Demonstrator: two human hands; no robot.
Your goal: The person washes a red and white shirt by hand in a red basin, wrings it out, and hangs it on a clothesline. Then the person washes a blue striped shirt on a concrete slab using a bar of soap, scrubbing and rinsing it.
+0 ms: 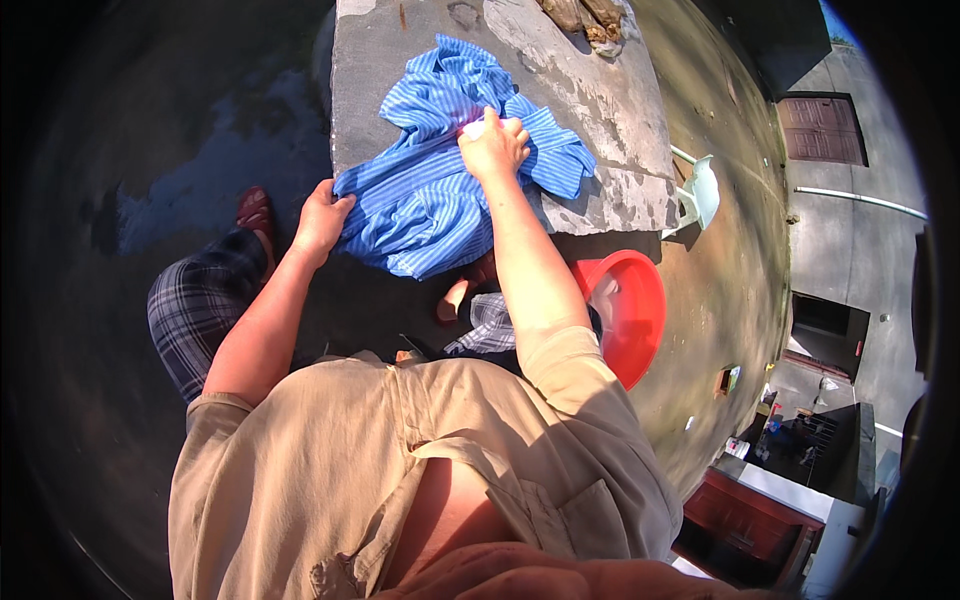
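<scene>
A blue-and-white striped cloth garment point(442, 217) lies bunched over the near edge of a stone or concrete slab point(367, 97), part of it hanging down in front. At the slab's near left corner, my left hand point(322, 219) pinches the garment's edge and holds it taut. My right hand point(495, 148) is closed around a small pale object point(474, 130), possibly a bar of soap, and presses it onto the middle of the cloth. Most of that object is hidden under my fingers.
A red plastic basin point(646, 322) stands on the ground close to my right leg. Brown, worn-looking objects point(581, 16) lie at the slab's far end. Beyond its right edge is a pale plastic chair point(703, 195). Wet ground point(187, 187) stretches to the left.
</scene>
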